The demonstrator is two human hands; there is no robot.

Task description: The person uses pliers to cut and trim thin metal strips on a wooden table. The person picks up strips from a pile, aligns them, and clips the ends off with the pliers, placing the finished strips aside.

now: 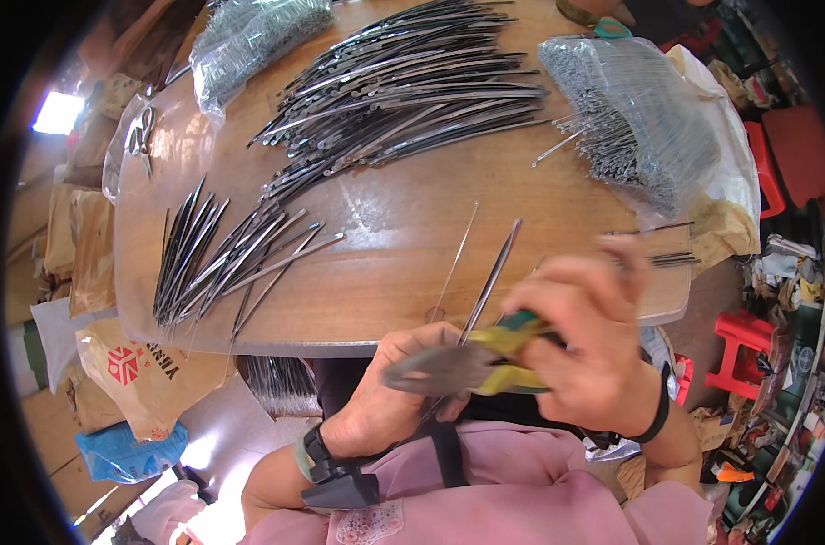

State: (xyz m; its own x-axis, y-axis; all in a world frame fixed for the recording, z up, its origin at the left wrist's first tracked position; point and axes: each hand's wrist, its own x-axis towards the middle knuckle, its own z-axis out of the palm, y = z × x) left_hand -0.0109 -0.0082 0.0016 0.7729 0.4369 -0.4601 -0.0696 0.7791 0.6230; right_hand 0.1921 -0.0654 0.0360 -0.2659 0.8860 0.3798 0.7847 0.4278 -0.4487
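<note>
My right hand [587, 341], partly smeared by motion, is closed round the yellow-and-green handles of a pair of combination pliers [430, 370]. The jaws point left and pass in front of my left hand [369, 409]. That hand is closed on a thin, shiny dark rod [494, 277], which slants up over the table's near edge. Beside the rod stands a fine wire [458, 259] with a small tip; whether my left fingers hold it too is hidden. The pliers cover part of the left fingers, and I cannot tell whether the jaws touch the rod.
A large heap of dark rods [412, 91] lies across the wooden table [385, 291], with a smaller bunch [222, 254] at left. Plastic bags of thin metal pieces stand at far left [249, 45] and right [648, 109]. Scissors [142, 136] lie at the left edge. Red stools [746, 354] stand right.
</note>
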